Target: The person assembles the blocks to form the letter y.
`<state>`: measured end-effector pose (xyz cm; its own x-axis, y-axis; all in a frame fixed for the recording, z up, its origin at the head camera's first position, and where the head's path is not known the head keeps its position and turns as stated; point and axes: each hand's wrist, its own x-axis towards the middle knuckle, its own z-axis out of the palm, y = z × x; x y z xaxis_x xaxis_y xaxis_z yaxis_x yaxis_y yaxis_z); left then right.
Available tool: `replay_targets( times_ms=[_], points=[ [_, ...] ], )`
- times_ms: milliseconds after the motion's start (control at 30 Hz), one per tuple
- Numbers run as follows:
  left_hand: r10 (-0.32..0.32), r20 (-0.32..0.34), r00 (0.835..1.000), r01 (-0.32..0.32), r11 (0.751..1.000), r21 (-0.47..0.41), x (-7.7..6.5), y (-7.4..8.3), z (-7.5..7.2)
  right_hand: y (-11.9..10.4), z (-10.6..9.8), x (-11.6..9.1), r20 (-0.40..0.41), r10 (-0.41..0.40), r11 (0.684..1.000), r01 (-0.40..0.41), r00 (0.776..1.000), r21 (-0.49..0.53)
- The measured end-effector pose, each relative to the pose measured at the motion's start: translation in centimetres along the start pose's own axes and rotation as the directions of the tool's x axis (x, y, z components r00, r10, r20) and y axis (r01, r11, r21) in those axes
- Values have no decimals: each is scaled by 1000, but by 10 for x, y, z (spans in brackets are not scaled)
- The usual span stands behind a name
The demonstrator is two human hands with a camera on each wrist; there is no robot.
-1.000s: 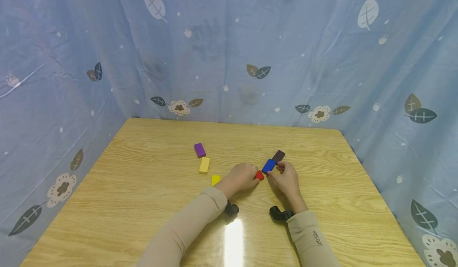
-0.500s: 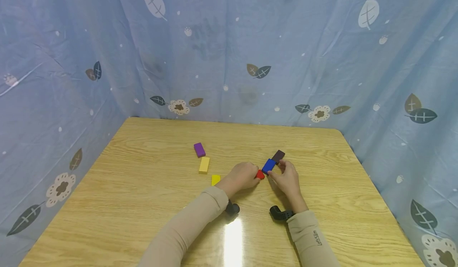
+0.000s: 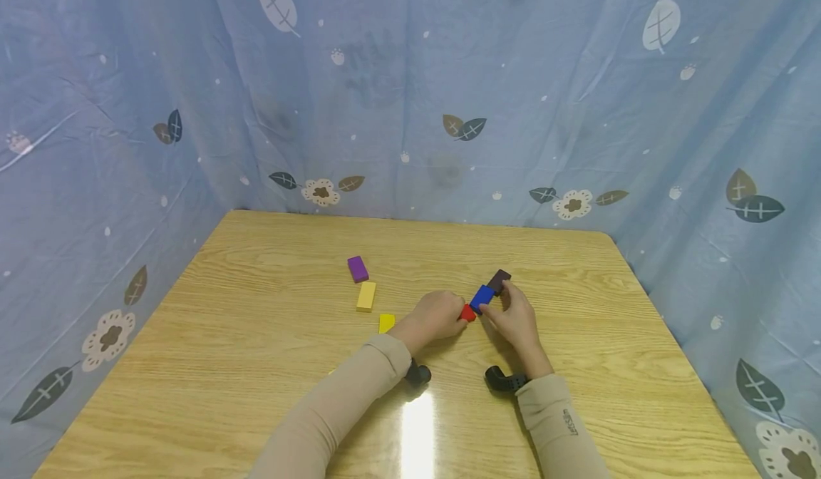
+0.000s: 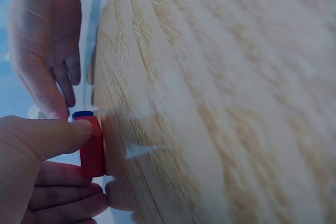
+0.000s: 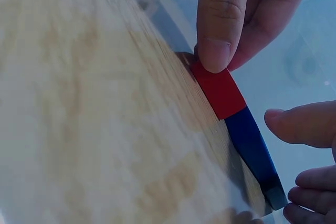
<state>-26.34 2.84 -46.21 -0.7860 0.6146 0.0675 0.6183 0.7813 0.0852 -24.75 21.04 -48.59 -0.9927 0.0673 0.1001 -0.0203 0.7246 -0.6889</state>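
Note:
My left hand (image 3: 432, 315) pinches a red block (image 3: 468, 313) between thumb and fingers, low on the wooden table. A blue block (image 3: 482, 299) lies end to end with the red one, and a dark brown block (image 3: 499, 281) continues the slanted row. In the right wrist view, the red block (image 5: 220, 90) meets the end of the blue block (image 5: 251, 140). My right hand (image 3: 516, 318) is beside the blue and brown blocks, its thumb (image 5: 299, 124) apart from the blue one. In the left wrist view, the blue block (image 4: 83, 114) is mostly hidden behind the red.
To the left on the table (image 3: 256, 308) are a purple block (image 3: 358, 269), a pale yellow block (image 3: 366, 297) and a bright yellow block (image 3: 387, 323), partly covered by my left arm. A patterned blue curtain (image 3: 385, 108) surrounds the table's back and sides.
The red block has shifted slightly toward the blue one in my left hand, closing the small gap. My right fingers have slid forward from the blue block toward the brown one.

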Motion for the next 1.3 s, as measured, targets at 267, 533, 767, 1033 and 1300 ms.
replay_targets(
  times_ms=[267,533,767,1033,1300],
  points=[
    [-4,-11,1000,4,1000,6,0,0,0,0,2,8,6,-35,999,35,999,-32],
    [1,-20,1000,0,999,46,0,1,-1,-1,4,12,11,-67,997,67,998,-33],
    [-3,-10,1000,3,999,49,0,2,-1,-2,6,13,39,-52,998,53,998,-20],
    [11,-16,1000,-10,999,50,0,1,-1,-2,8,13,34,-62,998,63,997,-25],
    [19,-24,1000,-18,998,62,-1,1,-1,-4,8,14,39,-57,998,58,998,-31]
  ],
)
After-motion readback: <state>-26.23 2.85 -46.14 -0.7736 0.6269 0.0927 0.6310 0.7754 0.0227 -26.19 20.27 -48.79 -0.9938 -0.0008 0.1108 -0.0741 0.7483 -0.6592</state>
